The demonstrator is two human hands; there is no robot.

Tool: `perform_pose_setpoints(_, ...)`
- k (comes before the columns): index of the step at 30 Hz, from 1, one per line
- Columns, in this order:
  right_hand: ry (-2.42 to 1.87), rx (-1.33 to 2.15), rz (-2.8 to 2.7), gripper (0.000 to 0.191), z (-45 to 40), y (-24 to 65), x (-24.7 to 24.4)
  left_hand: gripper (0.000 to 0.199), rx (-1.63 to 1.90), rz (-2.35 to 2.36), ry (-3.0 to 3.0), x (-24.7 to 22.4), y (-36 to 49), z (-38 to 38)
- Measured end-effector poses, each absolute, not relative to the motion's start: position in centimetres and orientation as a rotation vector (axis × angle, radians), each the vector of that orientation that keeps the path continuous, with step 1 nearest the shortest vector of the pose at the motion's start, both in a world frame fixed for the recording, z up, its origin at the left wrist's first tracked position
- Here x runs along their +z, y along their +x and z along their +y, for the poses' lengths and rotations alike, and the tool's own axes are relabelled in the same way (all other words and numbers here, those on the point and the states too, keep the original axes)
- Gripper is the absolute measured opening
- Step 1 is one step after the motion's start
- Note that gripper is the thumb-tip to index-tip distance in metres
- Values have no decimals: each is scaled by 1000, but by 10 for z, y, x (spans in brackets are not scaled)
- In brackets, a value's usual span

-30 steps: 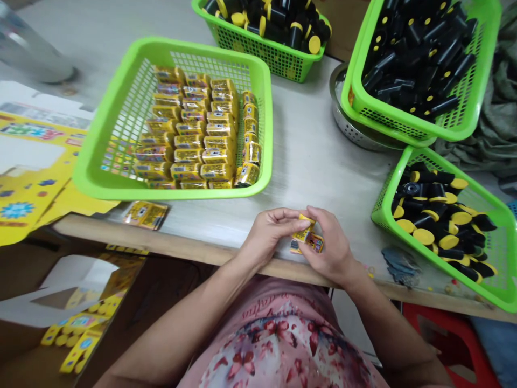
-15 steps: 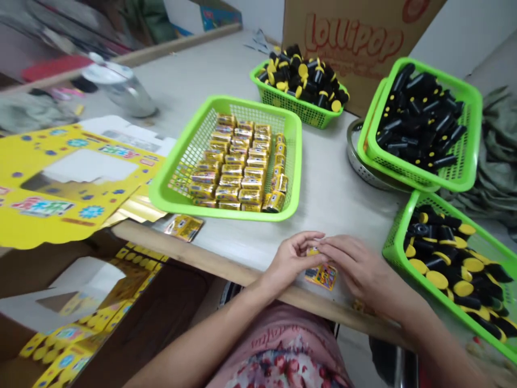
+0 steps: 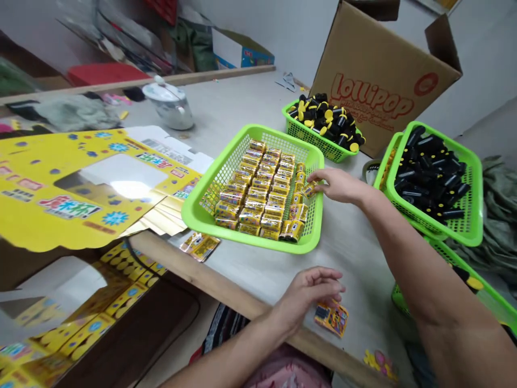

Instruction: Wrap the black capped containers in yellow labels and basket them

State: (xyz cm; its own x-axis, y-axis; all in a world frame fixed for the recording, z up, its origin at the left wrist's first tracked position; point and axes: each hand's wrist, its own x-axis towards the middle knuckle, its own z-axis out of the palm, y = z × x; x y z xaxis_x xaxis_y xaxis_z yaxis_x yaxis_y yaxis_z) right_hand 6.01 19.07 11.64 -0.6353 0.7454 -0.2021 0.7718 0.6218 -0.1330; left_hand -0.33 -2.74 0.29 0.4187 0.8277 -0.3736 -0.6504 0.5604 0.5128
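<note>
My right hand (image 3: 338, 185) reaches to the right rim of a green basket (image 3: 252, 245). Its fingers pinch a small yellow wrapped roll (image 3: 310, 189) just inside that rim. Rows of similar shiny yellow rolls (image 3: 258, 194) fill much of the basket, with a narrower column along the right side. Near the table's front edge, my left hand (image 3: 309, 293) hovers with loosely bent fingers apart, and nothing shows in it. Right below those fingers lie flat printed yellow wrappers (image 3: 332, 319). Small yellow and pink candies (image 3: 379, 362) lie farther right by the edge.
Green baskets of black-and-yellow tubes (image 3: 323, 121) and black tubes (image 3: 430, 172) stand at the back and right. A brown carton (image 3: 375, 70) is behind them. Yellow printed box sheets (image 3: 81, 188) cover the left, near a lidded white pot (image 3: 169, 105). More wrappers (image 3: 200, 246) lie before the basket.
My right hand has left my left hand and moved forward to the basket with the yellow roll. My left hand stays above the wrappers, its fingers now looser. The view has shifted.
</note>
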Motion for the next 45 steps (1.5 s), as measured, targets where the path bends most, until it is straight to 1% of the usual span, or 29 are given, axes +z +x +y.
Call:
perform_pose_setpoints(6, 970, -212, 2473, 42, 213, 26, 104, 52, 889, 616, 309, 2, -2, -26)
perform_pose_setpoints(9, 958, -135, 2680, 46, 206, 31, 101, 50, 890, 624, 305, 0, -2, -25)
perform_pose_setpoints(11, 1056, -91, 2919, 43, 186, 52, 102, 47, 901, 644, 306, -2, -2, -23)
perform_pose_setpoints(13, 1175, -49, 3110, 34, 150, 87, 103, 43, 924, 672, 309, -2, -4, -23)
perform_pose_setpoints(15, 1305, -7, 3188, 25, 98, 130, 103, 40, 957, 702, 316, 0, -5, -24)
perform_pose_setpoints(17, 1504, 47, 3128, 19, 36, 173, 99, 37, 996, 728, 326, 2, -6, -24)
perform_pose_setpoints(19, 1765, 91, 2949, 16, -27, 213, 88, 33, 1003, 759, 349, 3, -6, -22)
perform_pose_setpoints(22, 2098, 129, 2575, 22, -106, 266, 62, 30, 982, 792, 384, 5, -4, -20)
perform_pose_setpoints(24, 2172, 319, 2389, 30, -141, 298, 40, 28, 970, 800, 402, 6, -1, -22)
perform_pose_setpoints(26, 2223, 490, 2172, 33, -158, 324, 17, 26, 958, 802, 415, 6, 2, -24)
perform_pose_setpoints(29, 2258, 504, 2129, 32, -158, 348, -10, 23, 959, 829, 438, 3, 1, -23)
perform_pose_setpoints(31, 2328, 513, 2109, 32, -153, 352, -15, 21, 974, 862, 449, 0, 0, -22)
perform_pose_setpoints(34, 2514, 511, 1895, 33, -155, 340, 0, 19, 990, 894, 454, 0, -1, -22)
perform_pose_setpoints(37, 2658, 402, 1733, 49, -162, 311, 20, 20, 995, 908, 479, 0, 0, -22)
perform_pose_setpoints(38, 2676, 388, 1784, 51, -162, 299, 24, 20, 995, 911, 488, 0, 0, -21)
perform_pose_setpoints(39, 2670, 393, 1908, 48, -161, 285, 25, 20, 990, 912, 495, 1, 1, -20)
perform_pose_setpoints(41, 2569, 364, 2307, 36, -152, 258, 21, 20, 978, 915, 503, 1, 1, -19)
perform_pose_setpoints(43, 2371, 194, 2682, 32, -137, 232, 12, 19, 974, 923, 506, 3, 2, -19)
perform_pose_setpoints(45, 2194, 7, 2822, 35, -118, 210, 2, 19, 980, 935, 512, 4, 2, -20)
